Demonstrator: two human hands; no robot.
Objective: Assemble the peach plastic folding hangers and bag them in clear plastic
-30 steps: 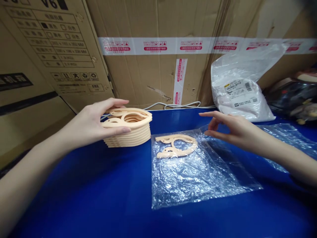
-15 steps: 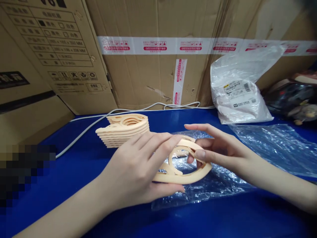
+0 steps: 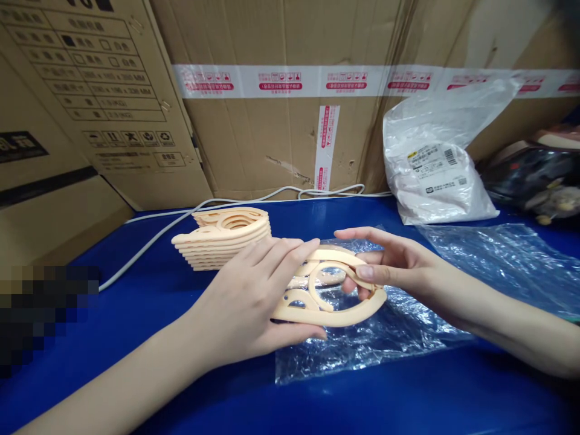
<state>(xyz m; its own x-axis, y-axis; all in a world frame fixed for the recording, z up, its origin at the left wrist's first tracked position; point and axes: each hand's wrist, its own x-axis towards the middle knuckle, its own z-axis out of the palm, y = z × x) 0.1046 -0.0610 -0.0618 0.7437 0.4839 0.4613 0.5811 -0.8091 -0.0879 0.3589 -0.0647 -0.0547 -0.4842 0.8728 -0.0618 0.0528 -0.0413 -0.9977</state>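
Observation:
Between my two hands is a peach plastic folding clothes hanger (image 3: pixel 345 318), folded into a flat loop with curved openings. My left hand (image 3: pixel 254 296) grips its left end, thumb below and fingers over the top, so that end is hidden. My right hand (image 3: pixel 389 260) pinches the right part of the loop between thumb and fingers, the index finger stretched out above. Beneath the hanger lies a clear plastic bag (image 3: pixel 317 362), crumpled on the blue table surface. Behind my left hand stands a neat stack of matching folded hangers (image 3: pixel 222 241).
A white cable (image 3: pixel 149 257) runs along the back. Cardboard boxes (image 3: pixel 254 145) wall off the far side and left. At the back right stands a white labelled pouch (image 3: pixel 439 175), with another clear plastic sheet (image 3: pixel 512 266) before it and a dark bag (image 3: pixel 521 175) beside it.
The hanger has tilted so its flat face and openings show more. My left hand has shifted slightly left along it, while my right hand keeps its pinch.

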